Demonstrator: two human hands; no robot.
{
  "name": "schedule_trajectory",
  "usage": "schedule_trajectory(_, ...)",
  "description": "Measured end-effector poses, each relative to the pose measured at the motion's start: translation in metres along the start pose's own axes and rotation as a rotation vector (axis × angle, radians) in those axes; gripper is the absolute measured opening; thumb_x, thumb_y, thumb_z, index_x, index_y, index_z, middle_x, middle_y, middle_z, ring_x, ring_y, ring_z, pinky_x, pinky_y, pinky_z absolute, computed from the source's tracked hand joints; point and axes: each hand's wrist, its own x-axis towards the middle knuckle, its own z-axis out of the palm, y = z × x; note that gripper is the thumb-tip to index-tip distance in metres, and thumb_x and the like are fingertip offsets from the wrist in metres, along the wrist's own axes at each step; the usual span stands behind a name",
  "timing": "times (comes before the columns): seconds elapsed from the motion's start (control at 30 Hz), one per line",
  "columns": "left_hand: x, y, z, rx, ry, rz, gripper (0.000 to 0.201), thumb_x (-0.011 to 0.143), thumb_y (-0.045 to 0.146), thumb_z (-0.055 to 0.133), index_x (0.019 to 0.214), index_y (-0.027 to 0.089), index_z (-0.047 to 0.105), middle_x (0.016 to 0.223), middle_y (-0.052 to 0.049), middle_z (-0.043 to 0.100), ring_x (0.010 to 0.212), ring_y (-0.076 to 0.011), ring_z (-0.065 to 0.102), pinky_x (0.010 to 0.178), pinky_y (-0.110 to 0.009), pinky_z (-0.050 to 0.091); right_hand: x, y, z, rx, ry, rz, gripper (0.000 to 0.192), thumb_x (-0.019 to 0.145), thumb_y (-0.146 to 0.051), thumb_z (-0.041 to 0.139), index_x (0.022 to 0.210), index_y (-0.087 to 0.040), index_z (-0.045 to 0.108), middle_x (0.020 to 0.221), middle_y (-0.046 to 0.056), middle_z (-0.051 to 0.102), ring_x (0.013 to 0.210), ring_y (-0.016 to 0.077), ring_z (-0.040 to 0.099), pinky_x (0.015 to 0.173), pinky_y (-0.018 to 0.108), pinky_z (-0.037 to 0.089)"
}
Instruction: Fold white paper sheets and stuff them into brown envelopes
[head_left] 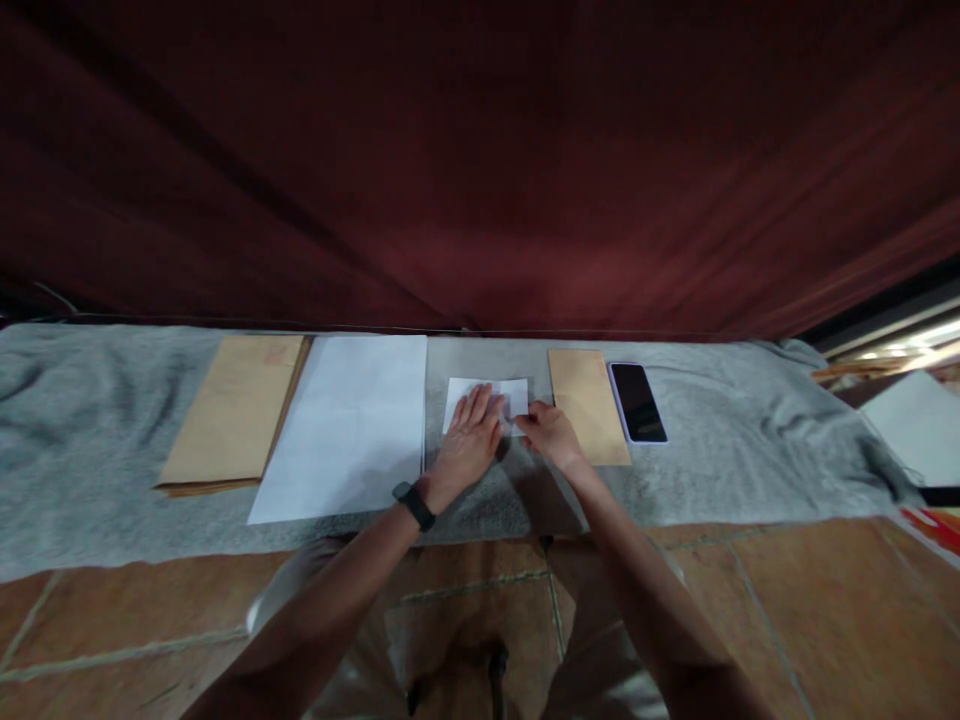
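Two hands on folded white paper [487, 392]: left hand [469, 440] flat, fingers spread; right hand [551, 432] pinching its edge, grey cloth [712, 470] beneath

Both forearms are bare from the hands to the near edge of the view, with no sleeves showing on either. The left wrist carries a black band [414, 505], narrow and dark, like a watch or fitness tracker, its face not readable. Below the arms, light-coloured, pale grey or beige clothing [600, 670] covers the lap and knees.
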Motion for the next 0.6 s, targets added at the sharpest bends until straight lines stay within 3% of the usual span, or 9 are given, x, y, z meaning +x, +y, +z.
schedule_trajectory(0.17,-0.008,0.006,0.008,0.124,-0.050,0.003,0.053,0.104,0.030,0.037,0.155,0.018,0.040,0.166,-0.011,0.033,0.157,-0.0297,0.021,0.127,-0.054,0.023,-0.008,-0.008,-0.003,-0.200,0.036,0.008,0.025,0.099,-0.036,0.052,0.103,-0.019,0.070,0.087,0.008,0.078,0.086,0.0209,0.074,0.069,0.025,0.047)
schedule_trajectory(0.33,-0.006,0.008,0.012,0.170,-0.053,-0.029,0.056,0.104,0.034,0.037,0.158,0.018,0.036,0.167,-0.011,0.030,0.157,-0.0299,0.018,0.127,-0.054,0.021,-0.016,-0.011,0.002,-0.330,0.272,0.001,0.033,0.103,-0.032,0.044,0.125,-0.015,0.062,0.104,0.014,0.076,0.099,0.0277,0.073,0.085,0.035,0.053)
schedule_trajectory(0.5,-0.006,0.009,0.013,0.178,-0.068,-0.012,0.058,0.103,0.031,0.038,0.158,0.013,0.035,0.168,-0.014,0.028,0.157,-0.0311,0.016,0.127,-0.055,0.020,-0.008,-0.012,0.024,-0.175,0.345,-0.420,0.046,0.107,-0.028,0.030,0.143,-0.014,0.054,0.142,0.014,0.062,0.133,0.0220,0.057,0.112,0.035,0.045)
schedule_trajectory(0.6,-0.006,0.005,0.016,0.166,-0.083,0.020,0.061,0.101,0.024,0.037,0.159,0.010,0.030,0.167,-0.017,0.027,0.157,-0.0302,0.015,0.127,-0.055,0.021,-0.002,-0.011,0.044,-0.185,0.318,-0.530,0.053,0.108,-0.036,0.028,0.152,-0.010,0.046,0.157,0.014,0.048,0.148,0.0217,0.040,0.123,0.040,0.034)
